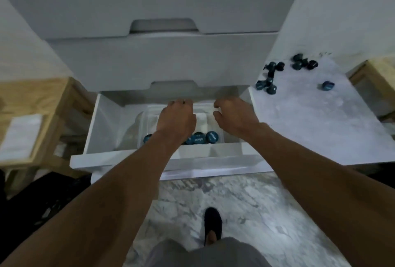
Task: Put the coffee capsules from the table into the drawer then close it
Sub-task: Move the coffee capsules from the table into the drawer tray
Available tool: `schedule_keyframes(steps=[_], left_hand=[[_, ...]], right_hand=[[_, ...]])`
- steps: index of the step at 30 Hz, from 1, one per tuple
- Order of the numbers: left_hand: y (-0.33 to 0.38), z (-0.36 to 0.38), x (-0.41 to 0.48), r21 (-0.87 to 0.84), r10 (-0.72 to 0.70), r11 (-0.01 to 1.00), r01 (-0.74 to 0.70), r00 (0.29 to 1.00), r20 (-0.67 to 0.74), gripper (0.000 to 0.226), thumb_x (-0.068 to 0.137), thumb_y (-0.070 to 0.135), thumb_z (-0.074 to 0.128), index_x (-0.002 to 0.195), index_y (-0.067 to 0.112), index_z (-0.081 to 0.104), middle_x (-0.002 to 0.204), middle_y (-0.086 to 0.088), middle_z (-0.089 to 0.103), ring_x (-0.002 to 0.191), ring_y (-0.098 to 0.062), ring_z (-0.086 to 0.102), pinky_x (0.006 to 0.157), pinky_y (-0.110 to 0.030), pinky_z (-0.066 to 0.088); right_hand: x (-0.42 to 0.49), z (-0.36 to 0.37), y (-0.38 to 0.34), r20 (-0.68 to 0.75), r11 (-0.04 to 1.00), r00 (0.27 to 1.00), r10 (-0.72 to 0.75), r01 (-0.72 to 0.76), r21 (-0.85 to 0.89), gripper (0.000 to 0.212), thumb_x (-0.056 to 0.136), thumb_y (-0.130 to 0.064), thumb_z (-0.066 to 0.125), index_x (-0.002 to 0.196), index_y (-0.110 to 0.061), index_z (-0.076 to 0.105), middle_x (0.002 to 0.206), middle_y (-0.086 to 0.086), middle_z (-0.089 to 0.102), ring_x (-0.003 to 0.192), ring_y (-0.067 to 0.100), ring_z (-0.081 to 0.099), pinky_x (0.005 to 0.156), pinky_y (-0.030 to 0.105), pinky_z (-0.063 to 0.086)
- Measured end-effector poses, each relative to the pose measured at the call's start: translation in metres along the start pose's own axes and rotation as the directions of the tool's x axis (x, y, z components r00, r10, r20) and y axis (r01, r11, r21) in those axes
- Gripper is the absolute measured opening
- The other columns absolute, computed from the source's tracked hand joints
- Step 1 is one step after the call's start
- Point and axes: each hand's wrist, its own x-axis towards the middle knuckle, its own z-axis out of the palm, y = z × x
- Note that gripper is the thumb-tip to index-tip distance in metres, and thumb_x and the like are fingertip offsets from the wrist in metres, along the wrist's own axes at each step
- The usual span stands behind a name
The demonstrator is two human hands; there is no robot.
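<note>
The bottom white drawer stands pulled out below me. Inside it sits a clear plastic tub with several dark blue coffee capsules along its near side. Both hands hover over the tub. My left hand points palm down with its fingers curled at the back; what its fingers hold is hidden. My right hand hangs beside it, fingers loosely bent and apart, nothing visible in it. Several more blue capsules lie scattered on the white marble table at the right, some farther back, one alone.
Two shut white drawers rise above the open one. A wooden stool with a white pad stands at the left, another wooden piece at the far right. My foot rests on the marble floor in front of the drawer.
</note>
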Motion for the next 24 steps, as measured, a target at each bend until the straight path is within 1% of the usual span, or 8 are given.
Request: schedule_keyframes(steps=[3,5,8,12,14,19,21,24], left_hand=[[0.008,-0.026,-0.016,0.055,0.08,0.996,-0.073,0.986,-0.145,0.031,0.092,0.021,0.048,0.119,0.005,0.051,0.118,-0.016,0.054,0.107,-0.033,0.053,0.087,-0.042,0.046],[0.015,-0.04,-0.032,0.069,0.145,0.989,-0.133,0.967,-0.21,0.032,0.092,0.021,0.047,0.12,0.005,0.051,0.118,-0.015,0.054,0.106,-0.033,0.053,0.089,-0.041,0.044],[0.028,-0.049,-0.05,0.032,0.226,0.974,-0.226,0.937,-0.267,0.031,0.091,0.018,0.047,0.117,0.003,0.054,0.115,-0.016,0.057,0.103,-0.034,0.055,0.088,-0.041,0.044],[0.057,-0.056,-0.073,0.018,0.348,0.932,-0.363,0.879,-0.327,0.023,0.085,0.015,0.054,0.103,0.001,0.06,0.1,-0.019,0.063,0.09,-0.037,0.06,0.076,-0.041,0.049],[0.075,-0.058,-0.081,-0.004,0.39,0.91,-0.414,0.86,-0.329,0.023,0.086,0.015,0.053,0.103,0.001,0.06,0.101,-0.019,0.062,0.091,-0.037,0.059,0.076,-0.041,0.049],[0.123,-0.052,-0.083,-0.039,0.46,0.869,-0.493,0.834,-0.304,0.033,0.093,0.021,0.048,0.121,0.005,0.054,0.12,-0.015,0.057,0.11,-0.032,0.053,0.091,-0.039,0.044],[0.143,-0.047,-0.075,-0.032,0.482,0.859,-0.511,0.827,-0.289,0.034,0.093,0.022,0.047,0.123,0.006,0.053,0.122,-0.013,0.057,0.11,-0.031,0.054,0.089,-0.038,0.045],[0.182,-0.036,-0.056,0.004,0.495,0.857,-0.515,0.823,-0.278,0.033,0.094,0.024,0.046,0.121,0.007,0.053,0.118,-0.012,0.057,0.104,-0.029,0.055,0.083,-0.036,0.045]], right_hand=[[-0.024,-0.02,-0.005,-0.14,0.998,0.988,0.058,-0.061,-0.013,0.03,0.091,-0.021,0.049,0.115,-0.005,0.06,0.117,0.017,0.062,0.11,0.034,0.055,0.087,0.04,0.049],[-0.048,-0.033,-0.006,-0.221,0.991,0.967,0.126,-0.131,-0.007,0.034,0.091,-0.022,0.049,0.118,-0.004,0.058,0.118,0.017,0.06,0.111,0.036,0.052,0.088,0.042,0.049],[-0.083,-0.044,-0.003,-0.274,0.977,0.938,0.211,-0.212,0.027,0.037,0.092,-0.023,0.051,0.124,-0.006,0.055,0.125,0.015,0.058,0.115,0.034,0.05,0.091,0.043,0.048],[-0.135,-0.059,0.009,-0.288,0.947,0.904,0.316,-0.321,0.032,0.037,0.092,-0.025,0.051,0.126,-0.009,0.054,0.128,0.013,0.056,0.115,0.034,0.05,0.091,0.043,0.047],[-0.154,-0.064,0.02,-0.282,0.934,0.895,0.347,-0.357,0.016,0.035,0.093,-0.027,0.05,0.123,-0.01,0.055,0.125,0.013,0.057,0.114,0.033,0.051,0.09,0.043,0.048],[-0.18,-0.073,0.056,-0.297,0.91,0.867,0.4,-0.413,0.019,0.035,0.094,-0.029,0.05,0.124,-0.011,0.054,0.124,0.013,0.057,0.112,0.034,0.052,0.088,0.044,0.049],[-0.185,-0.077,0.076,-0.297,0.904,0.86,0.415,-0.427,0.028,0.036,0.094,-0.029,0.049,0.124,-0.011,0.054,0.124,0.013,0.057,0.112,0.033,0.052,0.088,0.043,0.049],[-0.186,-0.083,0.118,-0.301,0.896,0.85,0.432,-0.441,0.041,0.036,0.095,-0.029,0.048,0.125,-0.01,0.053,0.123,0.013,0.057,0.112,0.033,0.052,0.088,0.041,0.048]])
